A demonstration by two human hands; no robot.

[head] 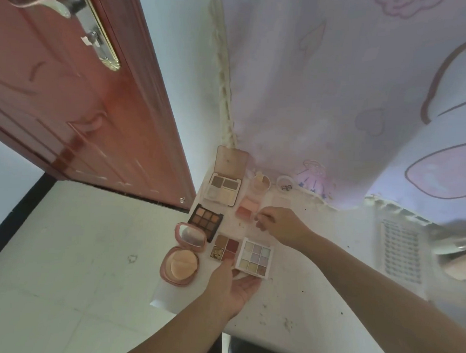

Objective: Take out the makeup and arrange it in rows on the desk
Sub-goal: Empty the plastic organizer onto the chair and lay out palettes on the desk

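Squaring pastel palette (254, 255) beside red quad palette (225, 246); left hand (234, 284) pinching its edge, right hand (280, 227) loosely curled, empty.

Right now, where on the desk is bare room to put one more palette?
Bare desk lies right of the pastel palette, below the right hand, up to the white basket. The left strip, from the pink compact up to the large open palette, is crowded.
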